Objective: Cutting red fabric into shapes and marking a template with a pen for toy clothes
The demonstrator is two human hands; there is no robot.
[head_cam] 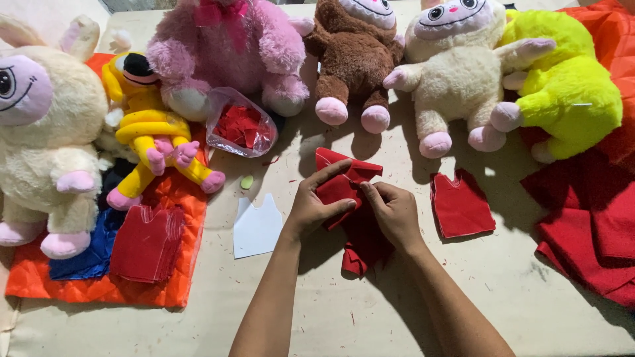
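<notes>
- Left hand (316,206) and right hand (391,213): each grip pinched on the folded red felt (350,218), thumbs and fingertips pressed together at its upper middle; felt lying on the table (370,317), centre of view, lower end trailing toward the wearer.
- Likely fault: layers sliding out of register under the two close pinches, since the felt is bunched and doubled; a crooked fold or uneven edge judged probable if either pinch loosens.
- Second fault: free lower end dragging across the table and picking up the red scraps scattered there.
- Just right of the hands: a cut red vest-shaped piece (461,205), flat, apart from the held felt; easily shifted by the right forearm.
- Just left: white paper pattern (256,228) of like outline, light enough to be swept by the left wrist.
- Further left: stack of cut red pieces (147,243) on an orange quilted cloth (99,287), beside blue fabric (86,254).
- Above: clear bag of red offcuts (241,125), then a row of plush toys — cream (40,132), yellow (152,132), pink (228,49), brown (354,56), cream bear (456,73), lime green (569,86) — closing off the far edge.
- Right edge: heap of red cloth (589,225), well apart, limiting room on that side.
</notes>
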